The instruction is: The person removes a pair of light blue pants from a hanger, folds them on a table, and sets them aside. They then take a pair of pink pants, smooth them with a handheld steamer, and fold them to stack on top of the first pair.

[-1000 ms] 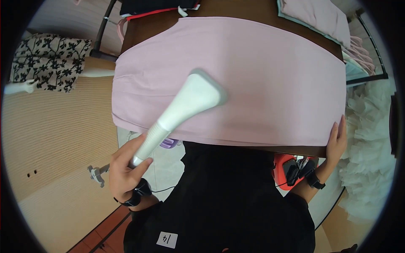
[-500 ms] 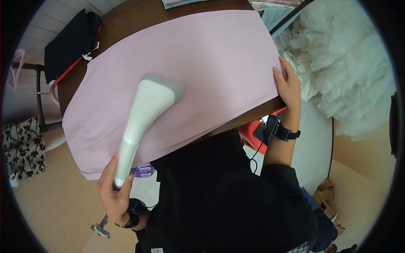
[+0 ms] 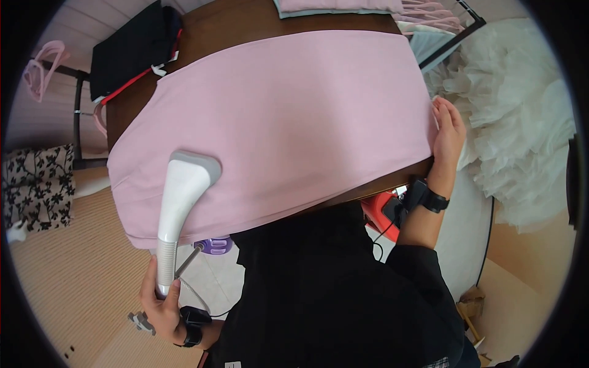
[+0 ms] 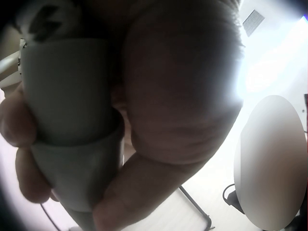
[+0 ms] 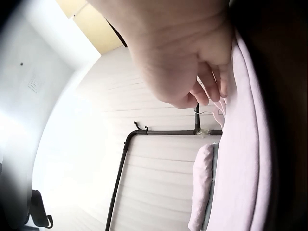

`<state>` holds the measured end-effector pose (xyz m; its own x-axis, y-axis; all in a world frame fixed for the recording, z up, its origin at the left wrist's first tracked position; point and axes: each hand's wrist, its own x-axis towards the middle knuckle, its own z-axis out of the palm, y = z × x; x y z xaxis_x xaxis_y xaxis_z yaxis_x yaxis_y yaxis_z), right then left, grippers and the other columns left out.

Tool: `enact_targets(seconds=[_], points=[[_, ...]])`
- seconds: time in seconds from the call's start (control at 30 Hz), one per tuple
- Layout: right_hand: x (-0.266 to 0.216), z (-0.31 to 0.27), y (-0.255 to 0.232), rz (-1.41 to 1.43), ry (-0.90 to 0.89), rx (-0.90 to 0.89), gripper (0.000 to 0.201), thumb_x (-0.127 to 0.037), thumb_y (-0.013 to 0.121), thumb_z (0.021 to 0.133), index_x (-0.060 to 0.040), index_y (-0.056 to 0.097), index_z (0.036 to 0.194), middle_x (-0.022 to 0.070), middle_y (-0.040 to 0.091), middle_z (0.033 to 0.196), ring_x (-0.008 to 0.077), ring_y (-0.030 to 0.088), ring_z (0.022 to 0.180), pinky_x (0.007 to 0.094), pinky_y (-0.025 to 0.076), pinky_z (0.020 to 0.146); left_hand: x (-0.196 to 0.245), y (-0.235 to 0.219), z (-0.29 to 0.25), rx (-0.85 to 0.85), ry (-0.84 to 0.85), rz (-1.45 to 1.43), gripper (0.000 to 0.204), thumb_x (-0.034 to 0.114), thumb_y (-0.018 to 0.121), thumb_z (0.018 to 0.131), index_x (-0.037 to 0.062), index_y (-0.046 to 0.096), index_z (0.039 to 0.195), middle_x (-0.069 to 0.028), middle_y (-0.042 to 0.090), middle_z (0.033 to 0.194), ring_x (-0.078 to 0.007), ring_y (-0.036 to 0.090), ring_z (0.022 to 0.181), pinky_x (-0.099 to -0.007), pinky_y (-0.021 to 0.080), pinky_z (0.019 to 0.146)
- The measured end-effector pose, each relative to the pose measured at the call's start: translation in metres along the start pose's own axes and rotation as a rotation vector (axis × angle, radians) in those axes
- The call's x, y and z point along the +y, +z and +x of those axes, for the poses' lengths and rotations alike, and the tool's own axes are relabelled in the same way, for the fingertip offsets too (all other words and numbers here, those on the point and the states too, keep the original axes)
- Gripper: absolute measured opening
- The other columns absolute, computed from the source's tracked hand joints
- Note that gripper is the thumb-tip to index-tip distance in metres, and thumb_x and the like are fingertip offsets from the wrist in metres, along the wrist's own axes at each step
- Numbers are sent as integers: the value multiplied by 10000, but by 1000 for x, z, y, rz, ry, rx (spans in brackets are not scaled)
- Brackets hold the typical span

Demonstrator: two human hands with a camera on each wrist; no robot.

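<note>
A pink garment [image 3: 276,110] lies spread over the brown table [image 3: 215,24], with slight creases at its left end. My left hand [image 3: 162,310] grips the ribbed handle of a white garment steamer [image 3: 178,190], thumb on one side and fingers on the other. Its grey-rimmed head overlaps the lower left of the cloth in the head view. Up close in the left wrist view, fingers wrap the steamer's handle [image 4: 72,91]. At the garment's right edge, my right hand [image 3: 450,135] rests with loosely bent fingers, its fingertips right at the fabric; the right wrist view shows them beside the edge.
Folded dark clothes [image 3: 132,52] lie at the back left, folded pink and blue ones [image 3: 337,7] at the back. A black rack bar [image 3: 454,42] with pink hangers and white tulle [image 3: 515,122] stands right. Below the table are a purple base [image 3: 218,245] and red stool [image 3: 381,214].
The steamer has moved left and down toward the garment's left end. The right hand stays at the right edge, its fingers now closer together. The head view has turned.
</note>
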<state>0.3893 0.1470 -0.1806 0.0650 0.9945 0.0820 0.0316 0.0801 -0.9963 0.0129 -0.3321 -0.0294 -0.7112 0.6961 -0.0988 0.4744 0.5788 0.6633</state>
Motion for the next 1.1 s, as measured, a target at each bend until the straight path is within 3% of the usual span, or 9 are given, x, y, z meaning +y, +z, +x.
enact_targets(seconds=[0.1,0.27,0.37,0.47,0.67,0.73,0.9,1.03,1.1], points=[[-6,-6,0,3,-2,24,248,-133,600,959,41,668,1121,96,669,1111,158,608,1051,268,458,934,8,6,11,-22,-10,-27,588,-53,685,741,-67,546,1311,-219,665,1123,-221,634,943,-325,472,889],[-8,-8,4,-469,-222,-182,251,-145,599,942,0,681,1129,116,657,1207,211,595,1144,312,431,1003,48,36,54,-76,110,18,583,-37,700,746,-56,553,1309,-230,653,1167,-265,655,977,-347,485,889],[-16,-16,15,-673,-336,-240,263,-158,619,912,-28,683,1131,140,622,1288,262,575,1203,327,421,1023,84,64,92,-179,401,0,545,-10,690,784,-48,551,1311,-240,651,1149,-308,663,993,-361,490,899],[-24,-21,19,-692,-313,-230,274,-170,631,895,-31,684,1126,155,590,1338,286,573,1216,326,432,1010,109,81,110,-232,418,-41,555,16,679,809,-36,526,1340,-240,648,1141,-314,664,986,-360,490,892],[-23,-21,18,-668,-324,-215,266,-161,627,896,-19,684,1113,158,589,1340,277,590,1195,328,452,988,128,82,129,-372,463,2,631,26,655,842,2,434,1433,-183,662,1054,-201,652,885,-303,493,811],[-22,-20,16,-643,-319,-208,264,-159,628,895,-17,684,1111,159,594,1333,271,595,1189,325,453,984,144,66,129,-681,79,-103,566,56,661,862,5,476,1395,-152,644,985,-194,645,809,-304,499,738],[-24,-20,16,-596,-279,-199,258,-155,630,896,-12,679,1106,159,608,1313,258,605,1170,319,457,974,102,61,120,-884,-8,-396,442,48,656,876,18,517,1295,-92,614,919,-156,628,675,-275,512,628],[-18,-17,15,-572,-311,-201,248,-150,628,899,-15,677,1101,146,622,1292,250,611,1154,314,458,968,80,75,108,-985,-46,-910,364,58,580,882,-4,490,1229,-197,593,940,-294,682,651,-375,579,557],[-18,-17,14,-564,-323,-198,244,-146,627,899,-16,677,1099,141,628,1282,246,614,1146,311,458,966,78,90,99,-937,-210,-1330,387,42,518,856,-13,483,1238,-266,585,980,-364,686,649,-411,595,571]])
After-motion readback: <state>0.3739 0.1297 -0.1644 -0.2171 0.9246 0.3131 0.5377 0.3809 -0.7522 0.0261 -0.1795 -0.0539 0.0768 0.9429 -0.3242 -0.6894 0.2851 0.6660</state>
